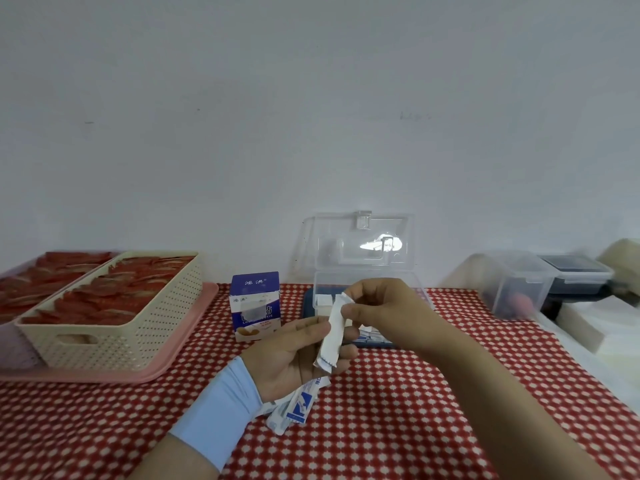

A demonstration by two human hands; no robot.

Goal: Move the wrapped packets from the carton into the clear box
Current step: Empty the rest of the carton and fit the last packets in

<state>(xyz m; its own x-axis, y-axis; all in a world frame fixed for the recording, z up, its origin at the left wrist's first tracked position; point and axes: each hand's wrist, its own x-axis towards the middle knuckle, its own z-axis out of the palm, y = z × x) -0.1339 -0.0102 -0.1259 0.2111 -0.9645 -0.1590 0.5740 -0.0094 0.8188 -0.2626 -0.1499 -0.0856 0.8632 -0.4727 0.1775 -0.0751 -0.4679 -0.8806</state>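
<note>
Both hands meet on one white paper-wrapped packet [329, 336], the left hand [294, 355] cradling its lower end and the right hand [388, 313] pinching its top, so I'd let the right lift it free and lay it flat in the open clear plastic box [323, 282] just beyond its knuckles.

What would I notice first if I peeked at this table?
Right in the middle, two hands meet over the red-and-white cloth: the left hand holds a white packet and the right hand pinches its top. Just behind them stands the clear box with its lid up, and the blue carton is to its left. At far left a cream basket full of red things sits on a pink tray.
</note>
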